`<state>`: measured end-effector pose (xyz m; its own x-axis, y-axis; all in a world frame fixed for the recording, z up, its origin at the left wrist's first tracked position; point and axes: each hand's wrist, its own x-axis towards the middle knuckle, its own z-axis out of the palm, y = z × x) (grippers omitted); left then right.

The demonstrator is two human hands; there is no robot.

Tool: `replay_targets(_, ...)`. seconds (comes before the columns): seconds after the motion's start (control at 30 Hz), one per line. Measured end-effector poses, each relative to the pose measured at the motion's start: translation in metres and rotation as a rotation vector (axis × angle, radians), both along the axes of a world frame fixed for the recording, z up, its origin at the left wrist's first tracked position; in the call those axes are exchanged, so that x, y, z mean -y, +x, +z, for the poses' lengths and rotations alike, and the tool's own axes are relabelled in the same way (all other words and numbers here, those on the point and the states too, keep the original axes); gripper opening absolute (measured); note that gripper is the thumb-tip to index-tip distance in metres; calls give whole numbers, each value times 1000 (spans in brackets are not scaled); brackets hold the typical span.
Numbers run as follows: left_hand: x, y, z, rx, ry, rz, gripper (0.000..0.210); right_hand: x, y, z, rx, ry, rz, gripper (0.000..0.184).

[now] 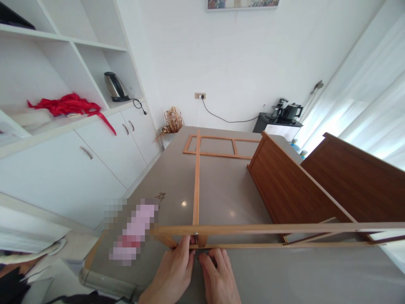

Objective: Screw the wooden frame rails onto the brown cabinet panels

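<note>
A light wooden frame (pixel 262 229) stands on the grey table, its long rails running left to right in front of me. A narrow wooden bar (pixel 196 185) meets it and stretches away toward the far wall. My left hand (pixel 175 268) is closed around the lower rail by that joint, its fingertips partly hidden behind the wood. Right beside it, my right hand (pixel 219 274) pinches at a small dark piece just below the joint; its kind is too small to tell. A metal fastener (pixel 195 234) shows in the upper rail above my fingers.
Several small screws (pixel 160 196) lie left of the bar, near a blurred pink item (pixel 136 232). A flat ladder-like wooden frame (pixel 218 147) lies farther back. Brown wooden panels (pixel 291 181) stand at the right. White shelving (pixel 104 139) lines the left side.
</note>
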<state>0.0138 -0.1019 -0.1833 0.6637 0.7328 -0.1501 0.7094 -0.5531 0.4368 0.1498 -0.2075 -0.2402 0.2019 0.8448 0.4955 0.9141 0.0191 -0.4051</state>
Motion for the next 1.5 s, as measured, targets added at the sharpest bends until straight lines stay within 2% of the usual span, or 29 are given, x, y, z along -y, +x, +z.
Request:
replay_targets(0.17, 0, 0, 4, 30, -24, 4, 38, 0, 0, 1, 6, 7, 1, 23)
replay_targets(0.47, 0, -1, 0, 111, -43, -26, 46, 2, 1, 6, 30, -7, 11, 24)
replay_targets(0.87, -1, -3, 1, 207, -34, -65, 47, 1, -3, 15, 33, 25, 8, 24)
replay_targets(1.23, -2, -2, -10, 229, -30, -72, 46, -1, -7, 21, 28, 57, -31, 26)
replay_targets(1.5, -1, -2, -6, 216, -25, -66, 46, -1, -8, 23, 4, 42, -11, 23)
